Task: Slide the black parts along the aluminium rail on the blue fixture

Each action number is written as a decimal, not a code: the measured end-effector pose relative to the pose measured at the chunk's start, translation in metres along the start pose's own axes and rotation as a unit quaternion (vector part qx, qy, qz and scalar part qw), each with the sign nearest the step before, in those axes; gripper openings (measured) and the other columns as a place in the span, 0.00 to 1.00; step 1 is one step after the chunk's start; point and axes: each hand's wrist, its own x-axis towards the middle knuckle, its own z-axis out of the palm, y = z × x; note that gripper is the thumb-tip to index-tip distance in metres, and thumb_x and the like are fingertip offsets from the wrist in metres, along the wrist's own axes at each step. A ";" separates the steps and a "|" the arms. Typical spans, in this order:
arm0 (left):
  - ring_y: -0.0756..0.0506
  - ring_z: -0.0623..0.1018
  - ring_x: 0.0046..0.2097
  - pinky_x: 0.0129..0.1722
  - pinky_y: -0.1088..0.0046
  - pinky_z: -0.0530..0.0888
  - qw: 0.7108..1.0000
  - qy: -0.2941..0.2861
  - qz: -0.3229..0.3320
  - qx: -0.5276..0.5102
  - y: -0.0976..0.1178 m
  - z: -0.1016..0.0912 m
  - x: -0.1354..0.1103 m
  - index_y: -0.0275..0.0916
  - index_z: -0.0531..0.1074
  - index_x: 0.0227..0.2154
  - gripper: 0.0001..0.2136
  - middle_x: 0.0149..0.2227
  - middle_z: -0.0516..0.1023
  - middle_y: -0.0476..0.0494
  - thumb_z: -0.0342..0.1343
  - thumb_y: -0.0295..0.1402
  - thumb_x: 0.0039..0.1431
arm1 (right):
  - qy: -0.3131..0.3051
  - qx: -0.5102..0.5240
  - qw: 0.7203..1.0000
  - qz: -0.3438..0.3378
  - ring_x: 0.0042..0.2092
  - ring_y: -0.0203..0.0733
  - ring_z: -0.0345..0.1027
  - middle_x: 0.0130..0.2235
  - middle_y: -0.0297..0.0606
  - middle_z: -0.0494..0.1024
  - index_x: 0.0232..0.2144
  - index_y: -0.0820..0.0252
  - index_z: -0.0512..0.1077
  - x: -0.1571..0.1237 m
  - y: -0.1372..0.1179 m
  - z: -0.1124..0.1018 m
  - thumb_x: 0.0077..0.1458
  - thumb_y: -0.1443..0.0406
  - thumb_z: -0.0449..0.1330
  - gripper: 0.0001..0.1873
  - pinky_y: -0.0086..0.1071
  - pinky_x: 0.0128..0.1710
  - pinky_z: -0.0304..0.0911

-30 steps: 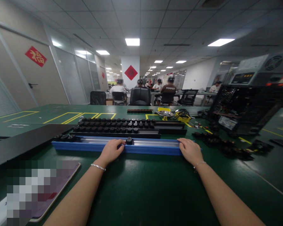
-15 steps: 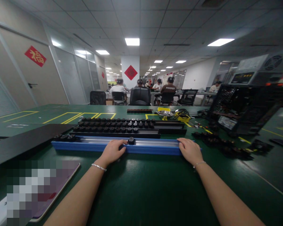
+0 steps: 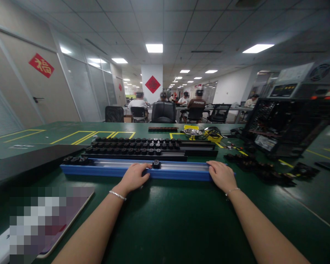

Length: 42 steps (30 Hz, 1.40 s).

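A long blue channel rail [image 3: 178, 174] with a silvery inside lies crosswise on the green table before me. In its trough, near the middle, sits a small black block [image 3: 156, 164] with a round, socket-like top. My left hand [image 3: 135, 175] is over the rail, its fingertips against the left side of this block and its thumb stretched apart along the rail's front. At the right end, my right hand [image 3: 221, 175] grips the rail with its fingers over the top edge. A few similar black blocks [image 3: 76, 160] sit at the rail's left end.
Behind lie black rails [image 3: 173, 154] filled with rows of similar blocks. An open computer case [image 3: 280, 128] and loose black parts [image 3: 258, 168] are on the right. A metal bowl [image 3: 192, 132] stands farther back. A phone-like device [image 3: 68, 223] lies front left. People sit beyond.
The black block has slid slightly to the right along the blue rail, and my left hand has moved right with it. My right hand stays at the rail's right end.
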 end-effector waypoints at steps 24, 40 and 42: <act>0.43 0.71 0.52 0.54 0.61 0.62 0.999 -0.037 0.023 0.029 0.008 0.006 0.001 0.45 0.64 0.49 0.18 0.52 0.73 0.49 0.51 0.36 0.53 | 0.013 -0.002 1.000 0.000 0.51 0.44 0.64 0.49 0.39 0.74 0.44 0.58 0.73 -0.001 0.000 0.001 0.56 0.63 0.45 0.21 0.41 0.51 0.57; 0.43 0.71 0.52 0.54 0.61 0.61 0.998 -0.033 0.044 0.036 0.020 0.010 0.003 0.46 0.62 0.51 0.22 0.52 0.72 0.49 0.53 0.35 0.51 | -0.077 0.077 0.975 -0.191 0.54 0.44 0.60 0.54 0.41 0.69 0.53 0.60 0.65 -0.018 -0.123 0.011 0.53 0.64 0.51 0.24 0.39 0.56 0.50; 0.43 0.70 0.52 0.54 0.61 0.61 0.998 -0.030 0.044 0.036 0.023 0.011 0.004 0.46 0.62 0.51 0.22 0.53 0.72 0.49 0.53 0.35 0.51 | -0.075 0.083 0.974 -0.198 0.56 0.43 0.58 0.56 0.42 0.68 0.54 0.60 0.64 -0.020 -0.128 0.013 0.53 0.64 0.51 0.25 0.39 0.56 0.48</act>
